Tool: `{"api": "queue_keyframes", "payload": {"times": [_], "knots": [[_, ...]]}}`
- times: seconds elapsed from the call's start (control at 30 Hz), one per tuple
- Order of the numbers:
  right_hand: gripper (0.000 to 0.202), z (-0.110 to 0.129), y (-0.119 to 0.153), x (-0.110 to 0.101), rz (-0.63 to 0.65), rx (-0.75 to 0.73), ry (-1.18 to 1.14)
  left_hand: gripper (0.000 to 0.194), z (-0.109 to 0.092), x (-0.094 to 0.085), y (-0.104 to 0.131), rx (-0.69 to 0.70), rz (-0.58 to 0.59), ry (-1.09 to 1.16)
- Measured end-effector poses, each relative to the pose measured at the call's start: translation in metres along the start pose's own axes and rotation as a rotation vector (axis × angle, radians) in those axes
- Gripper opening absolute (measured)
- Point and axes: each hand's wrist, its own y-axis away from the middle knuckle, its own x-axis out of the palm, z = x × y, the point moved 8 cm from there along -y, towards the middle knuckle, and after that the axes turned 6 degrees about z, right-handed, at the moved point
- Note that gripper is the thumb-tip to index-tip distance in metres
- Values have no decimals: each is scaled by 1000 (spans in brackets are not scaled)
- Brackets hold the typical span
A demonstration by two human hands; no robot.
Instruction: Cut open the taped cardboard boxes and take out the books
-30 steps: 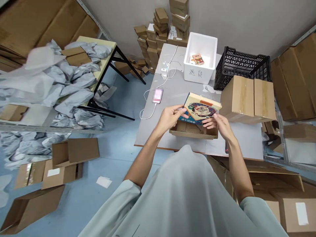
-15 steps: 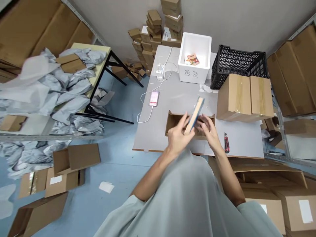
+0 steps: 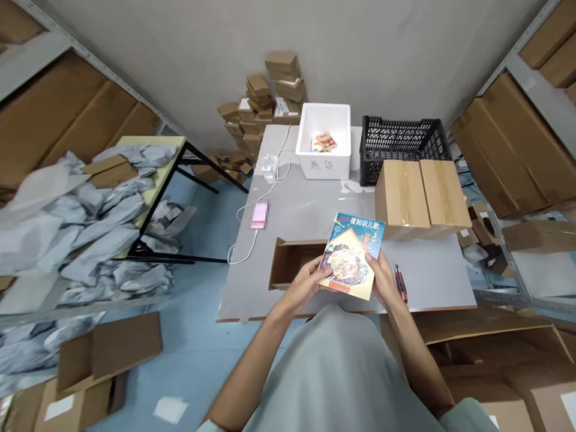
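- And round it comes: the illustrated book (image 3: 354, 255), edge-on half a second ago, has swung to show its blue-and-cream cover, Chinese title at the top.
- Both hands are clamped on it! Left hand (image 3: 306, 283) pinches the lower left corner, thumb on the cover; right hand (image 3: 382, 277) grips the right edge.
- It's held up above the bench (image 3: 310, 207) by the near edge, hiding the right part of an open cardboard box (image 3: 282, 264).
- Just right of the right hand, a red-and-black utility knife (image 3: 401, 284).
- By the left edge, a plugged-in phone (image 3: 260, 215).
- Along the far edge, a white foam box (image 3: 324, 167); toward the far right corner, a black plastic crate (image 3: 371, 168) behind taped cartons (image 3: 420, 195).
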Motion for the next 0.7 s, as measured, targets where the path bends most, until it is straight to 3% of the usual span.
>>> {"api": "queue_keyframes", "payload": {"times": [0.1, 0.2, 0.3, 0.4, 0.5, 0.7], "knots": [[62, -1, -3, -2, 105, 53, 31, 71, -5, 7, -11, 12, -84, 94], [66, -13, -3, -4, 196, 178, 0, 78, -19, 9, -20, 43, -140, 47], [62, -15, -13, -11, 154, 185, -82, 80, -37, 9, -31, 54, -113, -23], [58, -4, -39, -22, 86, 132, -121, 79, -56, 12, -57, 42, -7, -77], [60, 20, -82, -48, -15, 23, -112, 73, -80, 21, -106, 80, 62, -104], [55, 96, -207, -117, -134, -187, -8, 38, -139, 61, -248, 158, -8, 59]]}}
